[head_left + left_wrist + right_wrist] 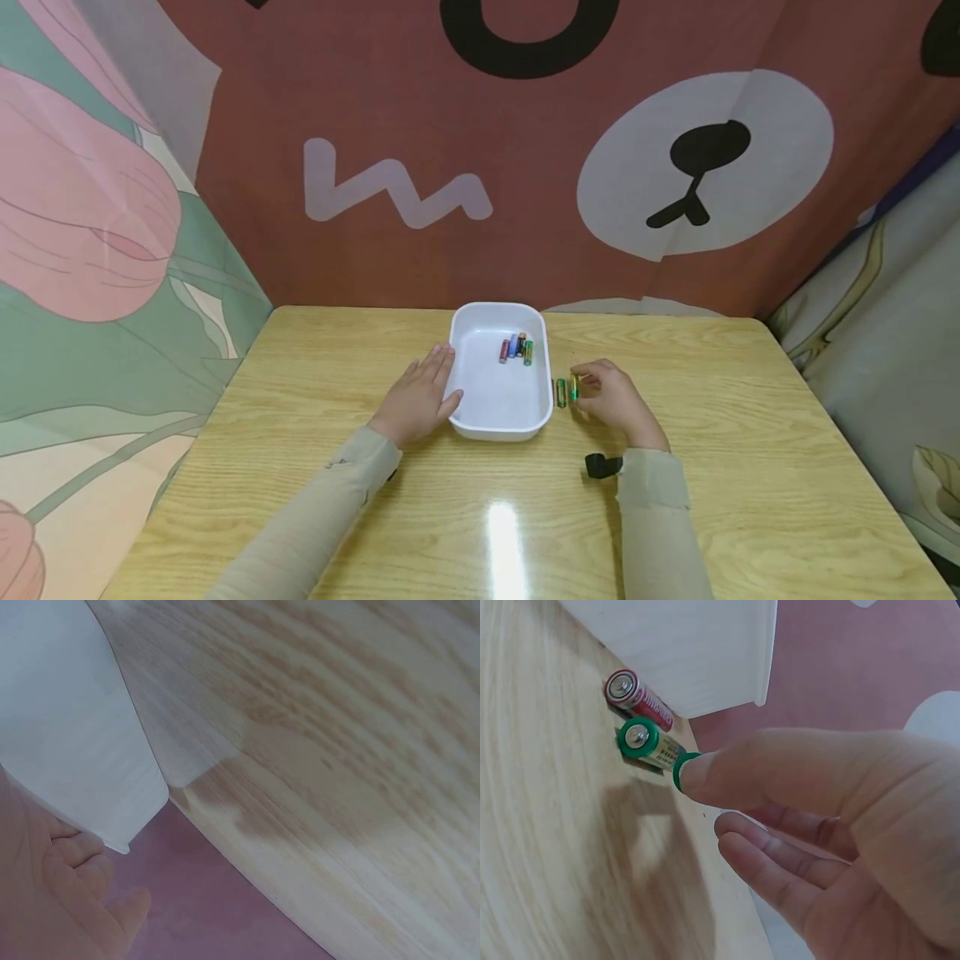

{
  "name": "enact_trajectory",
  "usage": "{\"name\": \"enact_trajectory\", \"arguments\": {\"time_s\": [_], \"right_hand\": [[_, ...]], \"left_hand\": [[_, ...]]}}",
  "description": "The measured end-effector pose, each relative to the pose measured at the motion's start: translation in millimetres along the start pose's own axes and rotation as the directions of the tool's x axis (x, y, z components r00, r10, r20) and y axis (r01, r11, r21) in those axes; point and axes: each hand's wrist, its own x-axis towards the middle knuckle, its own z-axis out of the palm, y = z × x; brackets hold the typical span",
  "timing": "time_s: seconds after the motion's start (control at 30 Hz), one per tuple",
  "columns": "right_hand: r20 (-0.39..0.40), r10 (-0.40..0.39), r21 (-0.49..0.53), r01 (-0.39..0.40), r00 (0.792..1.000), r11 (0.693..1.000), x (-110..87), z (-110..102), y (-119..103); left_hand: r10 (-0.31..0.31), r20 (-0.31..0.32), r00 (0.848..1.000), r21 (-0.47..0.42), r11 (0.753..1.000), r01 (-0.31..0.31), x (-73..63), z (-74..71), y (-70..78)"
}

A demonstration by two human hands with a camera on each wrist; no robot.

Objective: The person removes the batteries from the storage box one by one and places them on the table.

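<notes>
A white plastic tray stands on the table; inside it, toward the far right, lie several batteries in red, blue, dark and green. My left hand rests along the tray's left rim with its fingers laid out and the thumb over the edge. Between thumb and fingertips, my right hand pinches a green battery just right of the tray. In the right wrist view the thumb hides most of that battery. Beside it, another green battery and a red battery lie on the table near the tray wall.
The light wooden table ends at the back against a brown cloth with a printed bear face. A black device sits at my right wrist, above the table. Patterned curtains hang on the left.
</notes>
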Motion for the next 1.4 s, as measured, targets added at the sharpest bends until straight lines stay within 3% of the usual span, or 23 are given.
{"name": "enact_trajectory", "arguments": {"time_s": [0.33, 1.4], "right_hand": [[0.019, 0.009, -0.015, -0.008, 1.000, 1.000, 1.5, 0.0, 2.2], [0.055, 0.084, 0.020, -0.085, 0.995, 0.996, 3.9, 8.0, 13.7]], "left_hand": [[0.011, -0.020, 1.000, 0.007, 1.000, -0.011, 4.0, 2.1, -3.2], [0.004, 0.008, 1.000, -0.017, 1.000, -0.004, 1.0, -1.3, -0.9]]}}
